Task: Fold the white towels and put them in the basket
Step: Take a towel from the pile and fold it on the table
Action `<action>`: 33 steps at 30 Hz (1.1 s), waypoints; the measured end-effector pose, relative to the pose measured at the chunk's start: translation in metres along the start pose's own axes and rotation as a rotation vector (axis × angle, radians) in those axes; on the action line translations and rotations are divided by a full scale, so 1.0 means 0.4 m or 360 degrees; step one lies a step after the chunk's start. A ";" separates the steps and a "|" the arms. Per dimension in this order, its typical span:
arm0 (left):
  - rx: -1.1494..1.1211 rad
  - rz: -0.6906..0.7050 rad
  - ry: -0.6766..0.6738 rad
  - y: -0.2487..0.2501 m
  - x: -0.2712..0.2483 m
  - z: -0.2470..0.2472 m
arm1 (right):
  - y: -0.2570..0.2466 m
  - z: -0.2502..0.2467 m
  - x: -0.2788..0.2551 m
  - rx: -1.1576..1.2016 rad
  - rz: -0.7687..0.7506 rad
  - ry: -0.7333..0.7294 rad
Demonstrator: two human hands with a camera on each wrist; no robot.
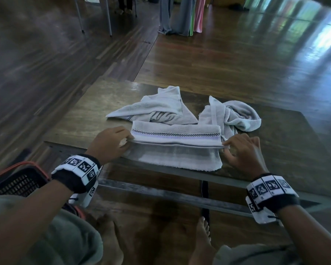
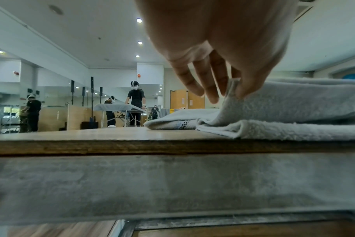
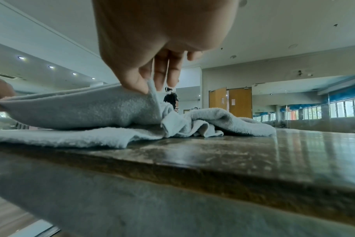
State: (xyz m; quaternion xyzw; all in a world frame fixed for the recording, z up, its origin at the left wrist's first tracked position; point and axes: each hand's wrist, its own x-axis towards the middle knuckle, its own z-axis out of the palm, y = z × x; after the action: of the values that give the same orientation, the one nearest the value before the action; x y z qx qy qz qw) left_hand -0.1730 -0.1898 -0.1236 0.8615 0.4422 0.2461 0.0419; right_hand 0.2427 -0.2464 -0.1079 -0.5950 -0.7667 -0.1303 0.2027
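A white towel (image 1: 176,142) with a checkered stripe lies at the near edge of the wooden table (image 1: 84,115), its far half doubled over toward me. My left hand (image 1: 111,142) pinches the left corner of the raised fold (image 2: 231,89). My right hand (image 1: 241,150) pinches the right corner (image 3: 150,89). The folded edge hangs a little above the lower layer (image 3: 71,137). Two crumpled white towels lie behind it: one (image 1: 157,109) at the centre, one (image 1: 231,113) to the right. A dark mesh basket (image 1: 17,180) with an orange rim stands low at my left.
The table's near edge has a grey metal rail (image 1: 161,192) beneath it. My bare feet (image 1: 203,234) stand on the wooden floor under the table. Hanging cloths (image 1: 182,14) are far behind. Other people work at a table (image 2: 120,107) in the distance.
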 end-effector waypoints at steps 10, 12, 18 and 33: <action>-0.0066 0.0113 -0.0253 0.000 -0.069 -0.003 | -0.014 0.021 -0.077 0.0042 -0.0265 -0.0362; -0.0013 0.0127 -0.0327 -0.001 -0.072 -0.011 | -0.008 0.019 -0.078 0.0023 -0.0289 -0.0421; 0.0241 0.0172 -0.0433 0.000 -0.076 -0.006 | -0.013 0.017 -0.071 -0.0001 -0.0379 -0.0602; -0.0749 -0.0406 -0.0111 0.047 0.041 -0.214 | -0.026 -0.186 0.035 0.1253 0.0381 -0.0329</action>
State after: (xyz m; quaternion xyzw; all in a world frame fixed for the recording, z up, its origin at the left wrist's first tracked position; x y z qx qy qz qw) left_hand -0.1905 -0.2008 -0.0368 0.7733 0.4761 0.3051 0.2870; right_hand 0.2414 -0.2699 -0.0354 -0.5669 -0.6998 0.2573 0.3502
